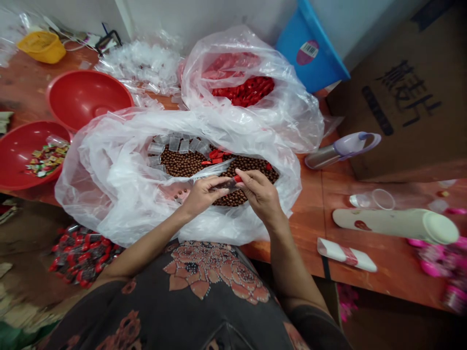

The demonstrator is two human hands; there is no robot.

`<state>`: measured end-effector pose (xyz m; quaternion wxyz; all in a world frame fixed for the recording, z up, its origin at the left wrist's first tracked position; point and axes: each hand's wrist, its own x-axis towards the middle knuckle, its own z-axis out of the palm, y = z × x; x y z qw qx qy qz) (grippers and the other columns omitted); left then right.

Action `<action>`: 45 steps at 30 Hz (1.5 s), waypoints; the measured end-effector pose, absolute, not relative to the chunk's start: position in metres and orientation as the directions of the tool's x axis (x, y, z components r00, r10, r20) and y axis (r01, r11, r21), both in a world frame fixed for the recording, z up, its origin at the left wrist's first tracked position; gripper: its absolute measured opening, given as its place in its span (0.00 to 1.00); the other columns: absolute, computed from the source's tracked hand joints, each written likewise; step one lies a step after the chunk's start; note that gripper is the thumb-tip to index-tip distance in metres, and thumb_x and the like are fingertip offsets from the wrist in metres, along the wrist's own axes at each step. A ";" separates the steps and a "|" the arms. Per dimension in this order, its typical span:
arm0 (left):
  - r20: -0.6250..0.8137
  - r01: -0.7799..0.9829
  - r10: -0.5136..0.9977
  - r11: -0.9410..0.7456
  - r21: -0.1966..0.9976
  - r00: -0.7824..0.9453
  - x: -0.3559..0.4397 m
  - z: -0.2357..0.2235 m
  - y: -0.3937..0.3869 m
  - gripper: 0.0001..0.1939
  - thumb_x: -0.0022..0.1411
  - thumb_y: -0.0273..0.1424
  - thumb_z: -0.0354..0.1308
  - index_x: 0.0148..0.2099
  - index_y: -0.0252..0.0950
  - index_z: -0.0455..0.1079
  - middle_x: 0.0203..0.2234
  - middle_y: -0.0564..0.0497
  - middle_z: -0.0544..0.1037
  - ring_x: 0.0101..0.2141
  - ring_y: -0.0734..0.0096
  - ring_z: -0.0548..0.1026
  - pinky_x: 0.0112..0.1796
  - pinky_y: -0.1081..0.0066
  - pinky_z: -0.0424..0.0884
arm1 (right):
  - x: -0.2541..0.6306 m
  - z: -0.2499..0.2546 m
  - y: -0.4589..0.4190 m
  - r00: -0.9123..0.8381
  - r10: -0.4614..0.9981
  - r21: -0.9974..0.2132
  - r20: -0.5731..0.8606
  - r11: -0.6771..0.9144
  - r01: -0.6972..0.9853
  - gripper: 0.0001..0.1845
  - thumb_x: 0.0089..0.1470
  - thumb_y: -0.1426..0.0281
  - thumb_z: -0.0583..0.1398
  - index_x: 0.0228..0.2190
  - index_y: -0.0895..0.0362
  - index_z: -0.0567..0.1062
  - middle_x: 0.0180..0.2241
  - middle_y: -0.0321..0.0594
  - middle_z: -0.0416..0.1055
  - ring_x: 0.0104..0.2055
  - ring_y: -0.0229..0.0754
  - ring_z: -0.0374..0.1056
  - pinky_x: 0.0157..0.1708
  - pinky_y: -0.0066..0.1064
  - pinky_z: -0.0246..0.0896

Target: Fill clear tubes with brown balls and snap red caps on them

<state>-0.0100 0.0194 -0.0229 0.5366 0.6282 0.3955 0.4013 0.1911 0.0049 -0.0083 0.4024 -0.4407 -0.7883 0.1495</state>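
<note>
Over a bed of small brown balls (182, 164), both hands meet at a small clear container (229, 184) with dark contents. My left hand (200, 195) pinches its clear body between thumb and fingers. At the other end, my right hand (261, 194) has thumb and fingers closed on the red cap (238, 179), which sits at the container's mouth; whether it is fully seated cannot be made out. The balls lie in a spread white plastic bag (105, 165). Several clear containers (174, 143) and loose red caps (216, 156) rest on top of them.
Behind stands a bag of red caps (248, 91), beside a blue bucket (310, 46). Two red bowls (91, 95) are at left; below them are filled, red-capped containers (82, 255). A steel bottle (323, 156), a cream thermos (383, 223) and a cardboard box (404, 107) stand right.
</note>
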 end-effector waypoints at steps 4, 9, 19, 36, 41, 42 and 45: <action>0.046 0.092 0.929 -0.086 0.992 0.368 -0.012 -0.027 0.020 0.16 0.58 0.33 0.64 0.49 0.39 0.79 0.42 0.46 0.82 0.42 0.64 0.78 0.47 0.62 0.72 | 0.193 -0.012 0.005 -0.334 0.805 -0.584 0.491 0.589 0.559 0.30 0.63 0.74 0.56 0.62 0.40 0.63 0.44 0.41 0.72 0.45 0.43 0.70 0.44 0.39 0.70; 0.012 0.114 0.934 -0.056 0.992 0.358 -0.015 -0.025 0.021 0.14 0.57 0.32 0.65 0.46 0.38 0.80 0.40 0.46 0.82 0.41 0.65 0.78 0.46 0.63 0.71 | 0.191 -0.018 0.006 -0.396 0.763 -0.548 0.511 0.644 0.534 0.33 0.64 0.75 0.55 0.64 0.37 0.57 0.44 0.40 0.72 0.45 0.43 0.70 0.44 0.39 0.70; -0.280 -0.274 0.908 0.368 0.889 0.310 0.002 -0.015 0.016 0.16 0.49 0.31 0.70 0.41 0.34 0.74 0.34 0.50 0.80 0.32 0.75 0.76 0.34 0.74 0.73 | 0.173 -0.032 -0.001 -0.204 0.884 -0.622 0.421 0.445 0.644 0.46 0.51 0.62 0.68 0.65 0.52 0.53 0.55 0.51 0.69 0.54 0.54 0.68 0.53 0.51 0.65; -0.426 -0.330 0.711 0.663 0.672 0.559 0.002 -0.015 0.025 0.12 0.65 0.37 0.58 0.45 0.33 0.69 0.34 0.42 0.82 0.34 0.61 0.82 0.32 0.68 0.78 | 0.171 -0.029 0.001 -0.225 0.923 -0.739 0.311 0.384 0.554 0.37 0.47 0.60 0.69 0.57 0.49 0.65 0.52 0.46 0.72 0.53 0.52 0.69 0.52 0.48 0.66; -0.397 -0.416 0.769 0.616 0.669 0.501 -0.004 -0.009 0.034 0.13 0.67 0.34 0.55 0.51 0.34 0.66 0.32 0.44 0.82 0.31 0.64 0.82 0.31 0.67 0.80 | 0.192 -0.038 0.013 -0.123 0.958 -0.849 0.261 0.288 0.443 0.29 0.63 0.56 0.54 0.61 0.52 0.60 0.58 0.49 0.68 0.56 0.48 0.68 0.53 0.45 0.65; -0.395 -0.432 0.781 0.606 0.668 0.484 -0.006 -0.007 0.036 0.14 0.68 0.34 0.54 0.52 0.35 0.65 0.32 0.44 0.81 0.31 0.64 0.82 0.32 0.67 0.80 | 0.198 -0.044 0.016 -0.063 0.964 -0.831 0.260 0.256 0.494 0.23 0.66 0.59 0.51 0.58 0.52 0.65 0.53 0.48 0.72 0.52 0.47 0.70 0.51 0.44 0.66; -0.383 -0.464 0.804 0.581 0.669 0.455 -0.012 -0.001 0.041 0.15 0.69 0.34 0.53 0.55 0.35 0.64 0.33 0.44 0.81 0.32 0.63 0.82 0.34 0.65 0.81 | 0.212 -0.065 0.023 -0.113 0.971 -0.617 0.209 0.221 0.755 0.15 0.64 0.66 0.53 0.42 0.55 0.78 0.39 0.45 0.77 0.42 0.47 0.71 0.46 0.42 0.65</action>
